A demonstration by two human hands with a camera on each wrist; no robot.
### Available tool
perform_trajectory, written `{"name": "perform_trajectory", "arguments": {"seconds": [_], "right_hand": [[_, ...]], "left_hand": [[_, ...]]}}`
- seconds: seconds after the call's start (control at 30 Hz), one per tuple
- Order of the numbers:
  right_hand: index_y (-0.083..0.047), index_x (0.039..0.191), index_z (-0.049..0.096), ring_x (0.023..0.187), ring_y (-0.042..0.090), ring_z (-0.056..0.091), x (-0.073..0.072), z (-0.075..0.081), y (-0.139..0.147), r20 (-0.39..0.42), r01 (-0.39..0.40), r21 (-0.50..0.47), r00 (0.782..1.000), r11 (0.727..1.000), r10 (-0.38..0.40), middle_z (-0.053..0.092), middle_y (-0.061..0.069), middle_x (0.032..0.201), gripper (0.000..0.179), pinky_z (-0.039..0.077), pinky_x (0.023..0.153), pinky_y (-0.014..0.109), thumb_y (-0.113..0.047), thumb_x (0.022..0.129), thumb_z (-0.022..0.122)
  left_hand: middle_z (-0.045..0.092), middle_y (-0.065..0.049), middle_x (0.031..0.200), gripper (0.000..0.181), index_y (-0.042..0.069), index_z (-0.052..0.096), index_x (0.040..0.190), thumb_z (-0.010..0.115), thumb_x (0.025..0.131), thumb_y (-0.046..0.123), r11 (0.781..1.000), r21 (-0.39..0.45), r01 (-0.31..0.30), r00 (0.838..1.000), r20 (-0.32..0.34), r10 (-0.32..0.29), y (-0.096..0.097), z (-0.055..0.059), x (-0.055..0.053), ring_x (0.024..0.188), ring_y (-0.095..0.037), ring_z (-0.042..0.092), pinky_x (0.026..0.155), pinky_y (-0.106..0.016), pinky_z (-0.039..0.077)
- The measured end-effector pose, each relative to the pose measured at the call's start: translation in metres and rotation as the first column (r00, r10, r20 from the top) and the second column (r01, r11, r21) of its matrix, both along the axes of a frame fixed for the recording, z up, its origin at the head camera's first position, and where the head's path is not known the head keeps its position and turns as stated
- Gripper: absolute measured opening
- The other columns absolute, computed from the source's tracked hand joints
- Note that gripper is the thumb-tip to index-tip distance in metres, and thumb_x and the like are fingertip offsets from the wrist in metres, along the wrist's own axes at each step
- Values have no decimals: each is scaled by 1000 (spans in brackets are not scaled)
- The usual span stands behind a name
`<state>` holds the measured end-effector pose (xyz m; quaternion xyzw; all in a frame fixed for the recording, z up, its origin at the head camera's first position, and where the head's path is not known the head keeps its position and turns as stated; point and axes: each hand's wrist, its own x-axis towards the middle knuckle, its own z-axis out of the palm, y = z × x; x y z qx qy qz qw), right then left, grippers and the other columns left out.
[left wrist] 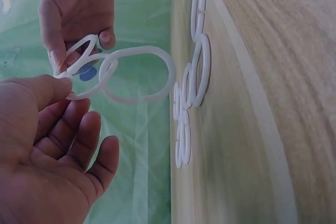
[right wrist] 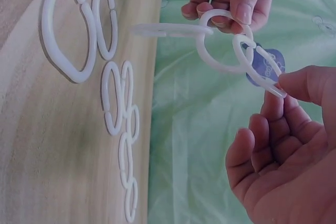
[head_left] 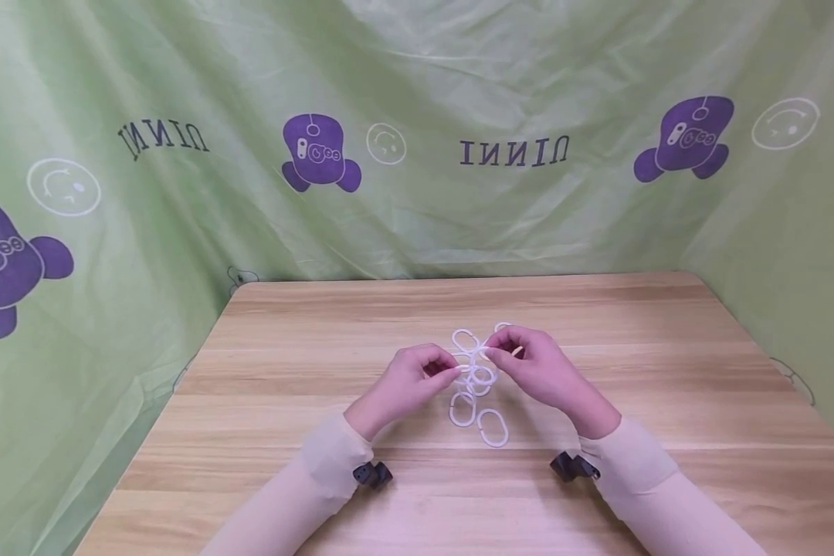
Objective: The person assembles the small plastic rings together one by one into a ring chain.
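Note:
My left hand [head_left: 408, 382] pinches a white oval plastic split ring [right wrist: 201, 51] between thumb and index finger, its other fingers loosely bent. From that ring another split ring [left wrist: 173, 74] hangs linked, above the table. My right hand [head_left: 540, 372] pinches a third split ring [right wrist: 244, 61] by thumb and fingertips. This one crosses the left hand's ring close to the left fingertips; I cannot tell whether they are linked. Below the hands, several more white split rings [right wrist: 47, 24] lie flat on the table, some side by side, some overlapping in view.
The wood-grain table [head_left: 264, 432] reaches back to a green curtain [head_left: 424, 224] printed with purple figures. Black wrist cameras [head_left: 373, 475] sit at both light sleeves [head_left: 313, 479]. Thin cables [head_left: 242, 276] show at the table's edges.

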<state>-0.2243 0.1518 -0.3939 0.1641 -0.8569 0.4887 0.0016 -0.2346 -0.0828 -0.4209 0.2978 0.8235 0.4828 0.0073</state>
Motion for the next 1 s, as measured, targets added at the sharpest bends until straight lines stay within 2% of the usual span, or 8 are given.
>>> {"name": "perform_trajectory", "arguments": {"seconds": [0.13, 0.27, 0.37, 0.47, 0.63, 0.8, 1.0], "right_hand": [[-7, 96, 69, 71, 21, 56, 1, -2, -2, -19, 13, 0, 1000, 1000, -13, 64, 5, 83, 9, 48, 59, 30, -16, 93, 67], [-8, 95, 69, 71, 20, 56, 1, -3, -5, -36, 25, 19, 999, 1000, -25, 63, 0, 82, 8, 48, 60, 30, -16, 93, 67], [-10, 95, 68, 71, 20, 56, 2, -4, -7, -34, 36, 14, 999, 999, -35, 64, 0, 82, 7, 48, 60, 29, -17, 93, 68], [-10, 95, 68, 72, 20, 56, 3, -3, -8, -28, 48, -4, 998, 999, -48, 64, 2, 82, 8, 47, 59, 29, -17, 93, 67], [-9, 96, 68, 73, 22, 56, 4, -2, -10, -22, 70, -43, 997, 997, -71, 65, 3, 83, 8, 47, 61, 30, -16, 94, 66], [-9, 97, 67, 76, 23, 56, 5, 0, -12, -5, 100, -113, 995, 989, -101, 64, 4, 85, 8, 47, 63, 29, -16, 94, 65], [-6, 98, 66, 81, 23, 56, 10, 1, -16, -8, 106, -188, 994, 977, -109, 63, 7, 88, 8, 47, 67, 28, -14, 95, 65]], "left_hand": [[67, 5, 85, 8, 7, 71, 97, 70, 91, 12, 1000, -6, 5, 1000, -11, -5, 1, 1, 1, 78, -8, 61, 71, -27, 53], [67, 4, 84, 7, 6, 71, 96, 70, 92, 12, 999, -5, 34, 998, -51, -34, 2, 1, 1, 77, -13, 62, 71, -29, 54], [66, 4, 83, 6, 7, 71, 95, 70, 92, 12, 998, -5, 60, 996, -68, -60, 3, 1, 2, 77, -15, 62, 71, -31, 54], [66, 5, 83, 5, 8, 72, 94, 71, 91, 12, 997, -12, 72, 995, -65, -73, 3, 1, 3, 76, -12, 62, 71, -30, 54], [67, 6, 84, 5, 10, 72, 92, 72, 90, 14, 998, -19, 59, 997, -56, -60, 4, -1, 3, 76, -7, 61, 71, -28, 53], [68, 6, 83, 8, 10, 72, 93, 72, 91, 17, 1000, -13, 24, 998, -56, -25, 3, -2, 2, 76, -9, 61, 71, -28, 53], [69, 4, 84, 10, 7, 72, 94, 71, 91, 17, 1000, 13, 25, 998, -59, -25, 4, -2, 1, 76, -9, 62, 70, -26, 54]]}}
